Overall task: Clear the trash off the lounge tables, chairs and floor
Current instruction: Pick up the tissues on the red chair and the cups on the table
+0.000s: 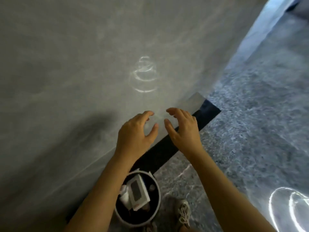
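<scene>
Fingers (147, 113) of the left hand (133, 133) and right hand (184, 129) hang loosely curled, holding nothing, over the grey desk (66, 81); near, a floor bin (130, 222) holds a white box (137, 191) of trash.

The table (66, 81) fills left and far; near, on the floor (250, 131) beside its edge, the bin (133, 222) holds a carton (138, 193), with a shoe (184, 213) to its right.

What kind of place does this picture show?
Probably an indoor lounge or common room: a large grey table top, a speckled stone-like floor, and a round trash bin holding discarded boxes beside the table.
</scene>
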`<state>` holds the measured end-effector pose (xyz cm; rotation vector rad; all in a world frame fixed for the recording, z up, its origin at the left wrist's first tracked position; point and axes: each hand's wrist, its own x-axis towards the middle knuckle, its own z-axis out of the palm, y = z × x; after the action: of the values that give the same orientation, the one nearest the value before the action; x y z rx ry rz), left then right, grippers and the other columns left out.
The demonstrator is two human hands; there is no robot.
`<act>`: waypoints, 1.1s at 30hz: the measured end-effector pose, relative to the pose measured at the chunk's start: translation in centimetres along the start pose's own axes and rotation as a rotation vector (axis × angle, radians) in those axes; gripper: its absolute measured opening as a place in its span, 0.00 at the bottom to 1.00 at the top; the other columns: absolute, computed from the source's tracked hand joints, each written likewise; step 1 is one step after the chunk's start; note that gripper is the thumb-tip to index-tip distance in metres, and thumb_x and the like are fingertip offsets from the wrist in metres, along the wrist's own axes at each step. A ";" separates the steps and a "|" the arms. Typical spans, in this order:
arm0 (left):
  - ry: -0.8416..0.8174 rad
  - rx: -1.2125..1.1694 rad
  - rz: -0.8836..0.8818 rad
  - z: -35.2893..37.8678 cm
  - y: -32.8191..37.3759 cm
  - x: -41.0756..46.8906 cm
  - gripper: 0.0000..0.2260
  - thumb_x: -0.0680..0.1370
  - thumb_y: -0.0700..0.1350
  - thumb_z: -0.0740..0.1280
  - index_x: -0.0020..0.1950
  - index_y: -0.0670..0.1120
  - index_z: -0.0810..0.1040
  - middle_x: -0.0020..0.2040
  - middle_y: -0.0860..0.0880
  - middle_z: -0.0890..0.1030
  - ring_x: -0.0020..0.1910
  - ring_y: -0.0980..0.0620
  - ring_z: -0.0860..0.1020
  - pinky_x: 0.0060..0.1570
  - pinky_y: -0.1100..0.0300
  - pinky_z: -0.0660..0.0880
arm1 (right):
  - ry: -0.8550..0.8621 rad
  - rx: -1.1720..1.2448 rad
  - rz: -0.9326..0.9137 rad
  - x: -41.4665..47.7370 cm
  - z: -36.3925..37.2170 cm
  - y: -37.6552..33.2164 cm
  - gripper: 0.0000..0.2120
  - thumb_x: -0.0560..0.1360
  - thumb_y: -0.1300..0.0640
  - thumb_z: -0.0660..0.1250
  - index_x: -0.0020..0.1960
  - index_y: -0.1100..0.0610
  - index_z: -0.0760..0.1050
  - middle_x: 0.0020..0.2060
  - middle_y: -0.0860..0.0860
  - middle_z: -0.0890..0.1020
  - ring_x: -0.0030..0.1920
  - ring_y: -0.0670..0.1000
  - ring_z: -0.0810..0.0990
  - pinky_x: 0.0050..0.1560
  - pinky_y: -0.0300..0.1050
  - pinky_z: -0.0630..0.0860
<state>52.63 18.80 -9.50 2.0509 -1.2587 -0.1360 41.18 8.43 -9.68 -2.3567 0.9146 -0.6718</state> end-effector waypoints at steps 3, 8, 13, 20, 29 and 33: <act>-0.060 -0.052 0.172 0.3 7.4 4.4 0.15 0.76 0.50 0.65 0.62 0.48 0.75 0.55 0.48 0.80 0.51 0.51 0.78 0.45 0.60 0.73 | 0.149 -0.081 0.082 0.9 -8.1 1.6 0.15 0.76 0.50 0.63 0.60 0.55 0.73 0.55 0.51 0.80 0.56 0.53 0.76 0.56 0.44 0.63; -0.120 -0.134 0.464 3.8 21.4 9.0 0.16 0.76 0.49 0.66 0.62 0.47 0.75 0.58 0.49 0.78 0.53 0.48 0.77 0.47 0.57 0.73 | 0.383 -0.256 0.260 -1.6 -22.6 7.0 0.16 0.76 0.48 0.63 0.61 0.52 0.73 0.54 0.50 0.79 0.57 0.53 0.75 0.56 0.47 0.64; -0.275 -0.215 0.691 10.3 34.6 10.0 0.16 0.76 0.50 0.66 0.63 0.48 0.75 0.60 0.49 0.77 0.57 0.49 0.75 0.52 0.55 0.73 | 0.573 -0.405 0.494 -8.8 -35.4 13.9 0.18 0.75 0.46 0.63 0.63 0.52 0.72 0.57 0.52 0.79 0.60 0.54 0.73 0.57 0.47 0.63; -0.513 -0.233 0.833 24.8 49.6 8.5 0.16 0.75 0.50 0.67 0.61 0.46 0.76 0.59 0.47 0.77 0.58 0.47 0.76 0.53 0.55 0.73 | 0.628 -0.517 0.771 -19.7 -48.3 25.6 0.21 0.76 0.45 0.62 0.66 0.50 0.69 0.62 0.50 0.76 0.63 0.52 0.73 0.60 0.45 0.63; -0.768 -0.107 0.952 42.8 65.9 6.3 0.17 0.76 0.53 0.65 0.63 0.49 0.74 0.63 0.51 0.75 0.62 0.52 0.73 0.56 0.60 0.68 | 0.452 -0.512 1.073 -29.0 -58.6 40.9 0.28 0.77 0.40 0.54 0.73 0.50 0.57 0.70 0.48 0.67 0.68 0.51 0.66 0.65 0.47 0.62; -0.853 -0.030 1.005 50.9 70.8 6.6 0.18 0.76 0.56 0.63 0.64 0.51 0.73 0.63 0.52 0.74 0.62 0.53 0.72 0.56 0.60 0.69 | 0.337 -0.452 1.193 -31.0 -60.4 48.8 0.30 0.77 0.37 0.50 0.75 0.49 0.52 0.72 0.48 0.63 0.69 0.51 0.64 0.66 0.49 0.60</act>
<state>-18.17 -31.87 -1.47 1.0911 -2.6146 -0.5723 -37.99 -17.62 -3.03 -1.5195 2.4775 -0.3449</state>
